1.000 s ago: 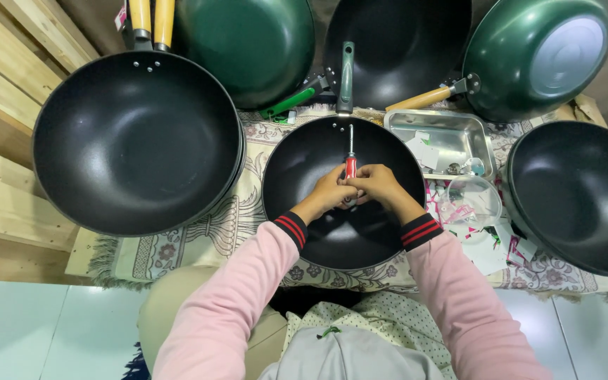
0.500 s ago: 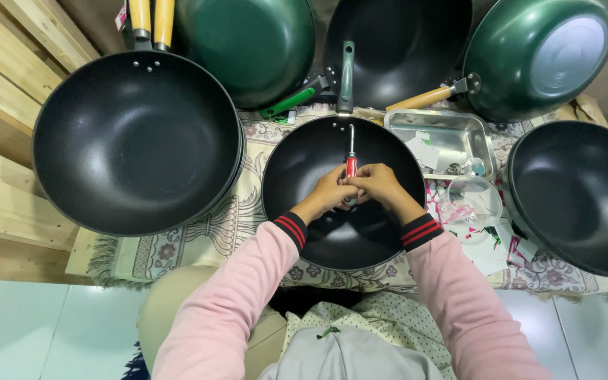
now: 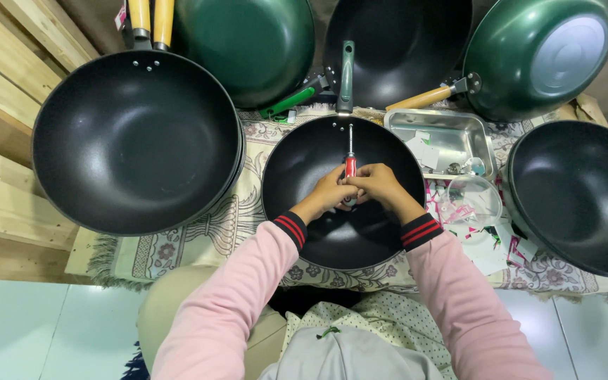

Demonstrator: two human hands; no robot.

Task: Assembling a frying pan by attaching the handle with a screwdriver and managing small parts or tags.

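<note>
Unmoved hands (image 3: 357,188), screwdriver (image 3: 350,160) inside wok rim (image 3: 270,169).

A small pink and white tag (image 3: 119,15) hangs at the yellow pan handles (image 3: 150,21), on their left side. White paper slips (image 3: 425,149) lie inside the steel tray (image 3: 395,119), and more white and pink printed slips (image 3: 490,250) lie scattered on the cloth just below that tray.
</note>
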